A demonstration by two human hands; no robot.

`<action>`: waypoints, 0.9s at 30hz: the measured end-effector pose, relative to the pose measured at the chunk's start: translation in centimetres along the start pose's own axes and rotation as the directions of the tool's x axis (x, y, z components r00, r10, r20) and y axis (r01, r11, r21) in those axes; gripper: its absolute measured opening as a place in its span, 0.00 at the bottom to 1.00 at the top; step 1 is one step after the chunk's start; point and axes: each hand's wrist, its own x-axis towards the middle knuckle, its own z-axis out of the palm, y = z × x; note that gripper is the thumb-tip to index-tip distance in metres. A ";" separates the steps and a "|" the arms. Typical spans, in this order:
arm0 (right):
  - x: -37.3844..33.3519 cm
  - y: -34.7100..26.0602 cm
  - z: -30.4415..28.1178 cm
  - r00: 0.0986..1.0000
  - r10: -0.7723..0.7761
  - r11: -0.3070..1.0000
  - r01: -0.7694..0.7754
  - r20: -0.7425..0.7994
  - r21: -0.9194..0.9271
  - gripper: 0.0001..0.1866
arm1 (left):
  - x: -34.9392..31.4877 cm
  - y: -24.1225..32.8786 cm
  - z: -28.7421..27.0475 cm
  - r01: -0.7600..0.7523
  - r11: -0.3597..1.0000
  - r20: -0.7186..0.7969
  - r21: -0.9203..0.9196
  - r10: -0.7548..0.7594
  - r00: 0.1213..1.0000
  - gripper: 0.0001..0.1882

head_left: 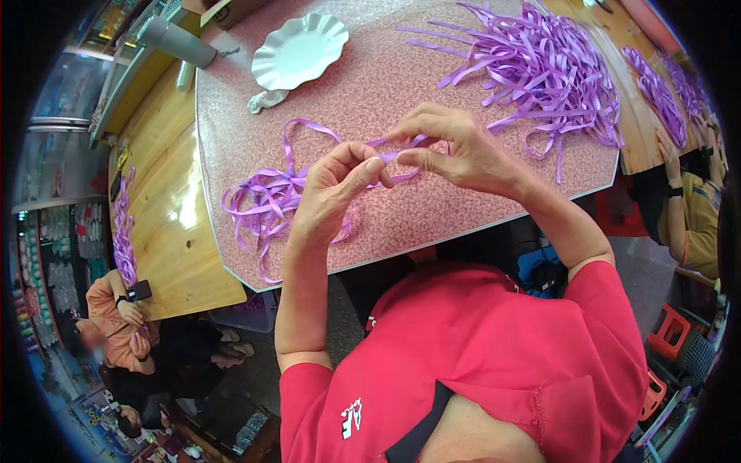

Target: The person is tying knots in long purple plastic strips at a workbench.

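Observation:
Over the pink speckled table, a purple ribbon is pinched between my two hands. My left hand grips it with thumb and curled fingers. Close beside it, my right hand holds the same ribbon between thumb and fingertips, and a loop of it hangs just below. Left of my left hand lies a small loose pile of purple ribbons. A much larger heap of purple ribbons spreads beyond my right hand.
A white scalloped plate lies at the far side, with a small crumpled whitish piece beside it. A grey tumbler is at the far left. Co-workers sit at wooden tables on both sides, near more purple ribbons.

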 end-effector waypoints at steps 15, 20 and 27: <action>-1.2 -0.4 0.6 0.980 0.199 0.968 -0.198 0.011 0.153 0.03 | 0.7 0.4 1.7 -0.361 0.060 0.268 0.931 0.558 0.785 0.16; -1.2 -0.9 0.5 0.986 0.168 0.969 -0.165 0.000 0.184 0.03 | 1.3 -1.0 2.0 -0.362 0.090 0.258 0.928 0.548 0.796 0.09; -1.3 -1.1 0.3 0.980 0.197 0.963 -0.193 -0.003 0.190 0.04 | 1.4 -1.9 2.1 -0.418 0.494 0.017 0.762 0.630 0.776 0.12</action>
